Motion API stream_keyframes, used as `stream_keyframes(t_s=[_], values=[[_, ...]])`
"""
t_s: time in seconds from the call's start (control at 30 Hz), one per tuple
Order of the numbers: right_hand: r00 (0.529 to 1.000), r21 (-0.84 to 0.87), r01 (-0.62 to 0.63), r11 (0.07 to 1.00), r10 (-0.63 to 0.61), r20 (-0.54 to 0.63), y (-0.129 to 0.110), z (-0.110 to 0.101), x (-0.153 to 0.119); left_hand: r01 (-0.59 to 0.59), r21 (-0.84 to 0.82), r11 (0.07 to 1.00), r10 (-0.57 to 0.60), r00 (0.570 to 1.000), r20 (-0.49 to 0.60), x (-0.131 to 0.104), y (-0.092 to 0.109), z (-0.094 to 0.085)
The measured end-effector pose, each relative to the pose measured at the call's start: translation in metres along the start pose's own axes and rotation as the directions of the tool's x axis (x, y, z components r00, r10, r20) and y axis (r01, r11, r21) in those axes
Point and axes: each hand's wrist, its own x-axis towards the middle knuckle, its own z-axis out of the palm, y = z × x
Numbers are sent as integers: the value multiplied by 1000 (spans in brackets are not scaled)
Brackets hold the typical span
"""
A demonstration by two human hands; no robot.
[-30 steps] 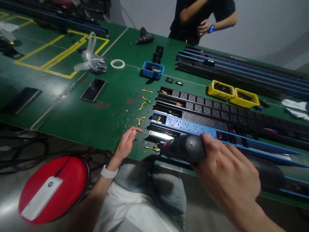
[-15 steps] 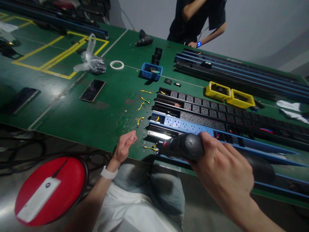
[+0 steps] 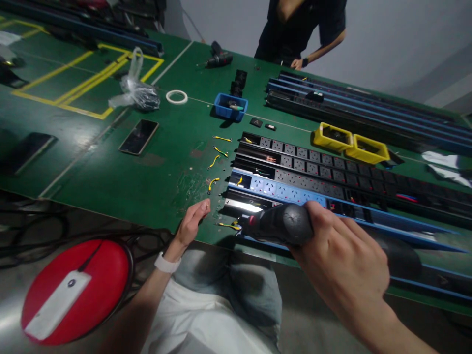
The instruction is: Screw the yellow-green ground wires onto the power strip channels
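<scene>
My right hand point(image 3: 342, 255) is wrapped round a black power drill point(image 3: 283, 223), held over the near ends of the power strips. Its front end is at the end of the nearest blue strip, beside a yellow-green wire point(image 3: 226, 225) that sticks out to the left. The drill hides most of that strip's end. My left hand point(image 3: 193, 220) is closed at the table's front edge, thumb against the fingers; whether anything small is in it I cannot make out. Several short yellow-green wires point(image 3: 214, 184) lie beyond it. A blue power strip point(image 3: 282, 191) with sockets lies among black ones.
A blue bin point(image 3: 231, 107) and two yellow bins point(image 3: 334, 137) stand behind the strips. Another drill point(image 3: 218, 59), a tape roll point(image 3: 176, 97), a plastic bag point(image 3: 138, 91) and phones point(image 3: 139, 137) lie on the table. A person point(image 3: 300, 34) stands opposite. A red stool point(image 3: 77, 290) is at lower left.
The view has shifted very slightly. Both hands and the drill keep almost the same place. The hand of the person opposite has moved a little, and the blue glow at the wrist is gone.
</scene>
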Motion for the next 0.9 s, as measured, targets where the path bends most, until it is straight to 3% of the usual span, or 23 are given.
stream_keyframes(t_s=[0.23,0.47,0.67,0.9], values=[[1000,-17,0,1000,0,0,0,0,1,-73,130,989,79,996,-43,1,-6,2],[1000,-26,3,1000,-3,2,1,0,1,-49,248,968,75,993,-95,7,-17,8],[1000,-7,3,1000,-3,-10,1,-1,1,-3,253,967,29,995,-100,9,-33,7],[1000,-12,7,1000,-7,-17,1,1,1,17,160,987,-13,1000,-26,8,-23,8]])
